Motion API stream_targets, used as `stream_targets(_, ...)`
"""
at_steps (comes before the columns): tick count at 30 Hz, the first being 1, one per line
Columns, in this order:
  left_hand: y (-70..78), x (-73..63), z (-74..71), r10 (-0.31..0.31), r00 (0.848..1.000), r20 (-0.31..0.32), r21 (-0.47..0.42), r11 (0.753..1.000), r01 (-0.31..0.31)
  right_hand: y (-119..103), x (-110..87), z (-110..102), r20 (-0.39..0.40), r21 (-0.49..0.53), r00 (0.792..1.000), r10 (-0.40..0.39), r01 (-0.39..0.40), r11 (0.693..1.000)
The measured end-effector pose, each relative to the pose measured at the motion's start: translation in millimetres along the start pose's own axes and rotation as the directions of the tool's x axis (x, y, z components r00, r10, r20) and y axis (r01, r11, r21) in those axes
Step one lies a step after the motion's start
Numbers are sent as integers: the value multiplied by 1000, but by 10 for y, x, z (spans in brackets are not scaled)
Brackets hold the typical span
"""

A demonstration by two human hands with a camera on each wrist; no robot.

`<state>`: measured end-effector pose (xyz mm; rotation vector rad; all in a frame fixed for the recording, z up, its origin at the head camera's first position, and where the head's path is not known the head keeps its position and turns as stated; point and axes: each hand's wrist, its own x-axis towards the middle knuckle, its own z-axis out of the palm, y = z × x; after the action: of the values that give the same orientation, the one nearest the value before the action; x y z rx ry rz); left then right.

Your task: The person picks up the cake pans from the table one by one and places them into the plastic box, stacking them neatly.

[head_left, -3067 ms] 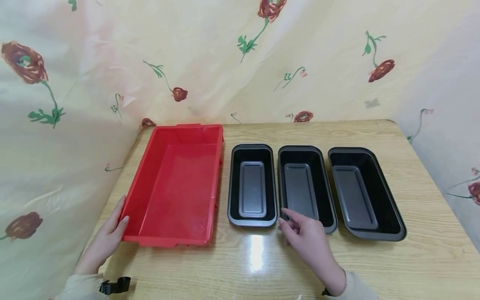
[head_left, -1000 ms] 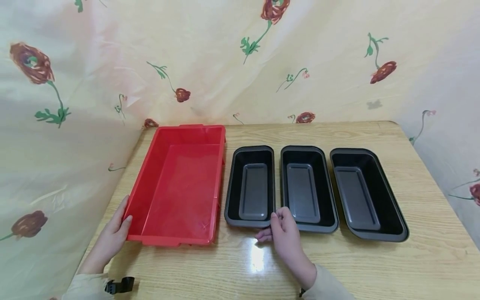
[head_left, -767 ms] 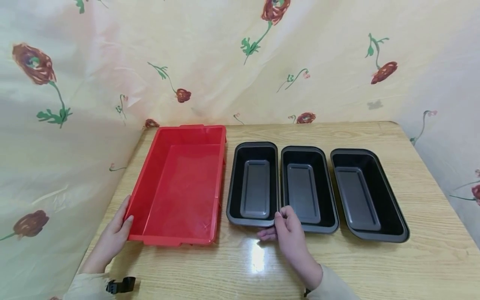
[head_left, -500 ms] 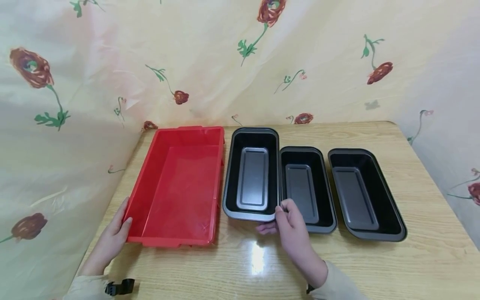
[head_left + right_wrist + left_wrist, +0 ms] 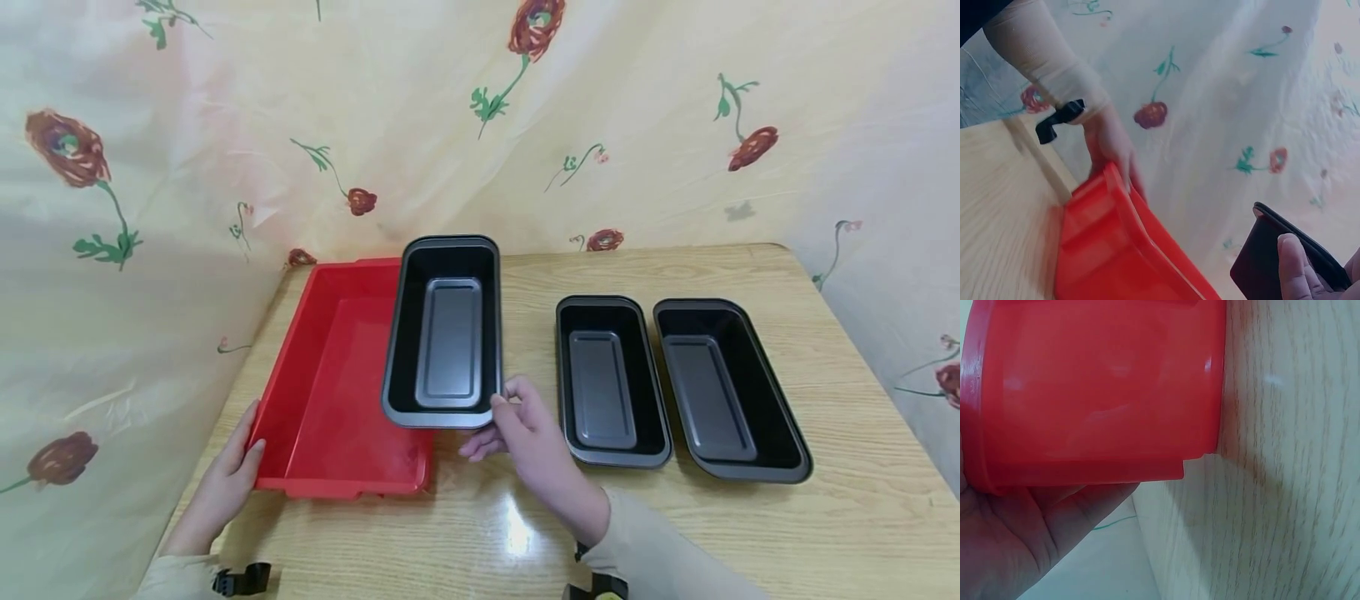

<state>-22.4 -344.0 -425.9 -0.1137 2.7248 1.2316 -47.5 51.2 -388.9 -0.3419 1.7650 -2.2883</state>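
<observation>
My right hand (image 5: pixel 536 442) pinches the near right corner of a dark loaf pan (image 5: pixel 450 342), thumb on the rim and other fingers underneath. The pan is held up in the air, upright, over the right side of a red plastic tray (image 5: pixel 330 442), hiding part of it. In the right wrist view the pan (image 5: pixel 1257 262) shows side-on, with fingers (image 5: pixel 1293 262) against its wall. My left hand (image 5: pixel 221 487) grips the tray's near left corner, thumb over the rim. The left wrist view shows the fingers behind the tray wall (image 5: pixel 1097 387).
Two more dark loaf pans, a middle one (image 5: pixel 603 392) and a right one (image 5: pixel 712 408), stand side by side on the wooden table (image 5: pixel 750 542). A flower-patterned cloth (image 5: pixel 420 108) hangs behind the table and along its sides.
My right hand has taken hold of the leftmost loaf pan, lifted it off the table and carried it left over the tray. The left hand stays at the tray's corner.
</observation>
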Motion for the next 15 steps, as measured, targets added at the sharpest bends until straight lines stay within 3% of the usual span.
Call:
stream_targets(7,22,-9,10,-13,1000,-1,-11,1000,13,90,165,295,72,49,997,27,-30,998)
stream_targets(15,5,-1,28,-20,1000,-16,6,1000,20,218,300,524,77,15,996,51,-53,999)
